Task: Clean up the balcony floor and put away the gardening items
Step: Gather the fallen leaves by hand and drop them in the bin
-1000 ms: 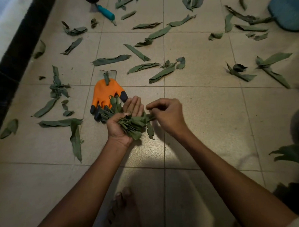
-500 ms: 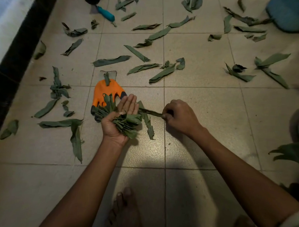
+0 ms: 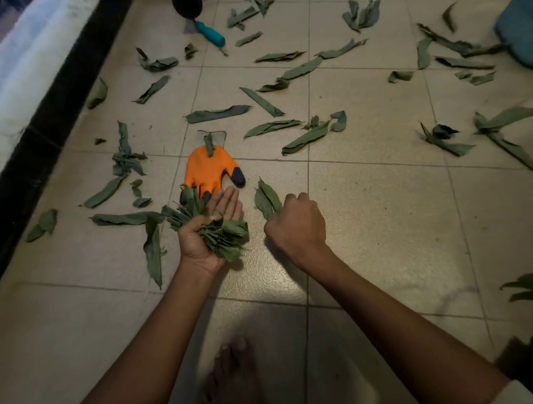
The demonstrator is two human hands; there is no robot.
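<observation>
Since half a second ago, a leaf [image 3: 268, 199] is being drawn rightward, pinched by the right hand [image 3: 294, 227]; a leaf bundle [image 3: 218, 233] is being cupped in the left hand [image 3: 207, 229], fingers extended.

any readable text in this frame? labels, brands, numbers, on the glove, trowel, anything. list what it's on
None readable.
Orange glove: no print or logo shows on the side facing up.
Trowel: its teal handle is plain.
Blue object at the top right: no marking visible.
Floor tiles and leaves: no writing.
</observation>
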